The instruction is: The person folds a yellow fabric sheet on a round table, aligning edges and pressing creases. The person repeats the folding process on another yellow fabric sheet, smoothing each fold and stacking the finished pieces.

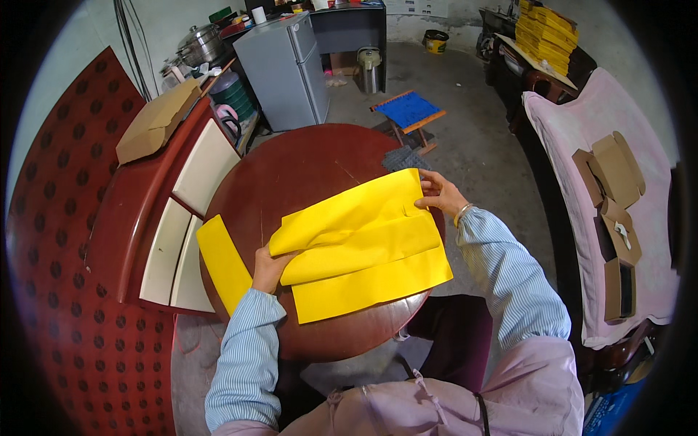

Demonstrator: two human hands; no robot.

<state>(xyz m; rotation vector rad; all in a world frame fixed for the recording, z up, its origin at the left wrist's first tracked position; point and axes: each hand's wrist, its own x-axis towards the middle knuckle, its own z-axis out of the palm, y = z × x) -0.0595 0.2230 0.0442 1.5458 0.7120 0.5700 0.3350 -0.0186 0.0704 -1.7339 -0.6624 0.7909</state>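
A wide yellow sheet (363, 243), creased and partly folded in layers, is held up over the round dark-red table (291, 160). I cannot tell whether it is cloth or paper. My left hand (269, 269) grips its left edge, the fingers partly hidden by it. At the upper right corner my right hand (441, 195) pinches the same sheet between thumb and fingers. A narrower yellow piece (222, 263), folded flat, lies on the table's left side, just beyond my left forearm.
A red cabinet (138, 232) with pale panels borders the table's left. A blue folding stool (408, 110) stands beyond it, near a grey fridge (280, 73). Opened cardboard boxes (616, 174) lie on a pink-covered seat (582, 218) at right. Yellow pieces are stacked (545, 40) far right.
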